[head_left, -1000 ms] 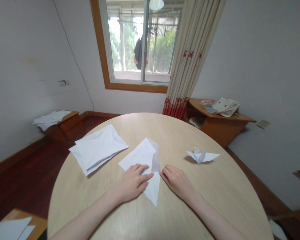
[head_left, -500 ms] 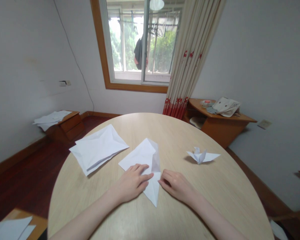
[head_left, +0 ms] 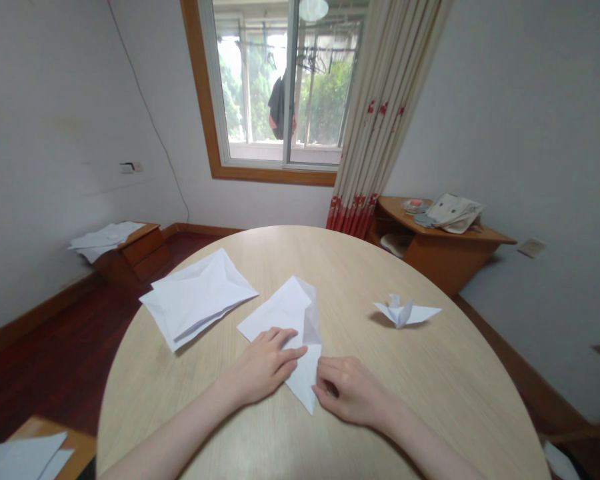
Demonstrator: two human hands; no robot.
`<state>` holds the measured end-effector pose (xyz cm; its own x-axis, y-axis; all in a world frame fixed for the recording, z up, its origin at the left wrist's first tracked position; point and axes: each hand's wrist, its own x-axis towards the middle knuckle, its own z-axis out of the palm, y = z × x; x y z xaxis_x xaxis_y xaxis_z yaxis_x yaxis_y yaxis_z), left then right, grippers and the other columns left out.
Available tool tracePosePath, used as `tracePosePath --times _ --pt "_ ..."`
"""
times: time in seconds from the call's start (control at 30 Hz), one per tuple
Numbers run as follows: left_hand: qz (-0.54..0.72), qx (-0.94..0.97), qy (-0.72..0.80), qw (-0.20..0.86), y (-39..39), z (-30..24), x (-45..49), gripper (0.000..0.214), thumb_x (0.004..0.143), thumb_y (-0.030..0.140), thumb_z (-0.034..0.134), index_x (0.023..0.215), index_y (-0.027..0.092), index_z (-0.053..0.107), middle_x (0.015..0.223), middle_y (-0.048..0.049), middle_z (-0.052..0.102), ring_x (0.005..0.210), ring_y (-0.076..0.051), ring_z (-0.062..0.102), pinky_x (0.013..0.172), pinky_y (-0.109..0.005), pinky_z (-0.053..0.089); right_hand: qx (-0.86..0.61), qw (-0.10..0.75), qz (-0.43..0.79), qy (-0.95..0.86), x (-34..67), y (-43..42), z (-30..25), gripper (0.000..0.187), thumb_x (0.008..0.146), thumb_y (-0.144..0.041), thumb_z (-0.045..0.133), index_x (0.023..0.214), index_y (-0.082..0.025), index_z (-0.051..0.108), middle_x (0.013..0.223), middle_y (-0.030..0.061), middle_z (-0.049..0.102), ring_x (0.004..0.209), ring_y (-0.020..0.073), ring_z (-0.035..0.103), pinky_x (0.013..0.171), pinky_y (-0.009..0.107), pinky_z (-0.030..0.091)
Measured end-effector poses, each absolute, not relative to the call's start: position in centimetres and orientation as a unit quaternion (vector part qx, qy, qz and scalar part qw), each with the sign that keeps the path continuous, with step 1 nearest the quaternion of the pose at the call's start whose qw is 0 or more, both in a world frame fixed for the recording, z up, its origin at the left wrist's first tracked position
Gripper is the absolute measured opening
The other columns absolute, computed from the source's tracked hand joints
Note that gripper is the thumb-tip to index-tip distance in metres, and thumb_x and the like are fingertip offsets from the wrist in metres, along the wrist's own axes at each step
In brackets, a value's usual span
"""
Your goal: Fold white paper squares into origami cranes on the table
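Pressing our left hand (head_left: 263, 367) down on a folded white paper sheet (head_left: 280, 313), we keep its fingers straight and spread a little, lying flat across the near part of the sheet and not pinching it. Our right hand (head_left: 350, 390) sits just to the right, its fingers curled, with the tips at the sheet's right edge near its pointed near end; we cannot tell whether they grip the paper or only touch it. The sheet lies on a round pale wood table (head_left: 430, 393), near the middle of the table's near side, its tip pointing toward us. To the far left on the table lies a larger folded paper stack (head_left: 197, 297), well apart from our hands, and to the right stands a small origami crane (head_left: 403, 311). Beyond the table, loose paper sheets (head_left: 107, 235) rest on a low wooden nightstand (head_left: 143, 257) at far left, and a cloth bag (head_left: 453, 215) sits on a wooden corner shelf (head_left: 440, 250) at far right.
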<state>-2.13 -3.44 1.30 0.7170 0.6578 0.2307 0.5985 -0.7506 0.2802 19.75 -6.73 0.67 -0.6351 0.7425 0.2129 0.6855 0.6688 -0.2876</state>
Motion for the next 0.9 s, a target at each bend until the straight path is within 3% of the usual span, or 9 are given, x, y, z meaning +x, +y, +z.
tracePosePath --times 0.27,0.9 --pt "0.156 0.922 0.341 0.099 -3.4 1.3 -2.1 0.034 0.096 0.024 0.045 0.127 0.030 0.055 0.132 -0.0064 0.050 0.116 -0.025 0.046 0.096 -0.044 0.042 -0.395 0.127 0.131 -0.900 19.3 -7.5 1.6 0.015 0.072 -0.008 0.053 0.063 -0.019 0.052 0.063 -0.0030 0.057 0.055 0.0108 0.047 0.053 0.022 0.030" --pt "0.148 0.920 0.345 0.110 -3.4 1.4 -2.1 0.033 0.097 0.025 0.044 0.127 0.029 0.055 0.134 -0.0065 0.049 0.118 -0.025 0.044 0.097 -0.044 0.041 -0.377 0.121 0.188 -0.899 18.8 -8.3 1.7 0.017 0.070 -0.011 0.056 0.060 -0.020 0.046 0.059 -0.0054 0.051 0.055 0.0097 0.044 0.053 0.021 0.029"
